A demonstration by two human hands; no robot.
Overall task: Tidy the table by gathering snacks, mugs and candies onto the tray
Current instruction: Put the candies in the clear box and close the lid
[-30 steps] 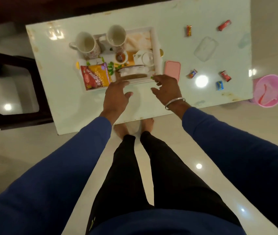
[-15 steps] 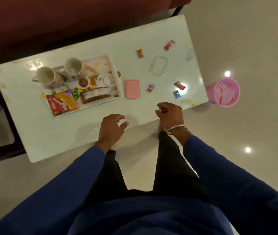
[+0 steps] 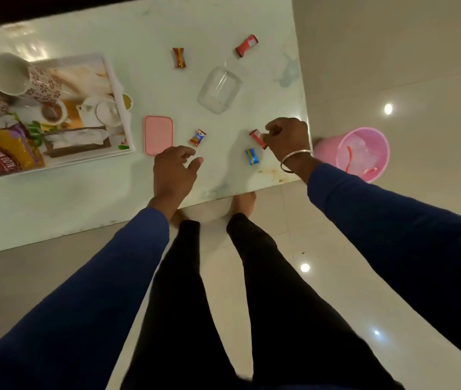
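The red candy [image 3: 258,138] sits pinched at its wrapper end in the fingertips of the right hand [image 3: 288,139], at or just above the counter [image 3: 88,198]. It looks light and crinkly, likely slippery, so a twisted end seems the best hold. Just below that hand lies a blue candy [image 3: 252,156]; a red-and-white candy [image 3: 197,137] lies just beyond the left hand [image 3: 175,170], which hovers loosely spread, grasping nothing. The tray [image 3: 128,130] waits further left.
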